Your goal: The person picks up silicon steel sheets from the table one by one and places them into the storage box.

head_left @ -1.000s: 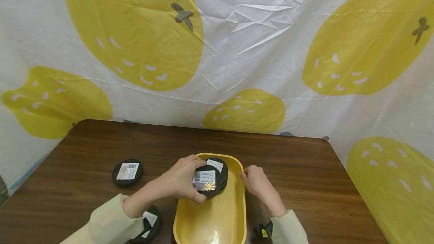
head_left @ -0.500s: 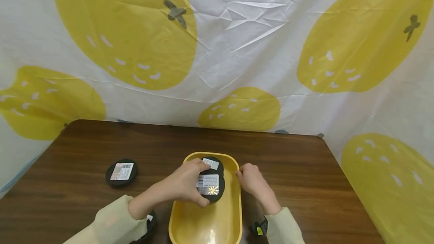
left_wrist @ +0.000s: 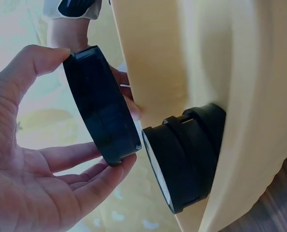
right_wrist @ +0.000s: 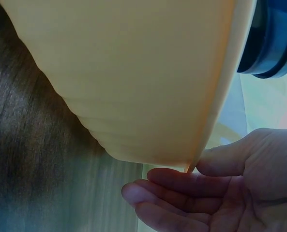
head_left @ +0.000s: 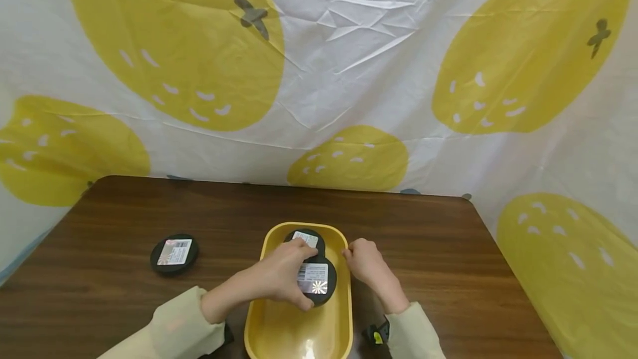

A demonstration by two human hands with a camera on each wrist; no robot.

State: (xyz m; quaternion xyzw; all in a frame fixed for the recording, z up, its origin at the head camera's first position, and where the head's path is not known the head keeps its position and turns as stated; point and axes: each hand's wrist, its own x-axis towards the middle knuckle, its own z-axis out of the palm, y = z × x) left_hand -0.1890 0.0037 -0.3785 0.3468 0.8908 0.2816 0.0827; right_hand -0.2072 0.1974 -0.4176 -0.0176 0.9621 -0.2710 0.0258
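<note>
Left hand: while black discs are stacked in the yellow tray, another disc is gripped above them.
Right hand: the tray's rim is pinched.

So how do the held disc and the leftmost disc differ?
Your left hand grips the held disc over the yellow tray; the leftmost disc rests on the table. In the head view, the held disc's starburst sits lower right, the leftmost disc's lower left. Both are round, black and labelled.

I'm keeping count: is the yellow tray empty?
Not empty: the tray holds a stack of black discs at its far end; the left hand grips another disc.
</note>
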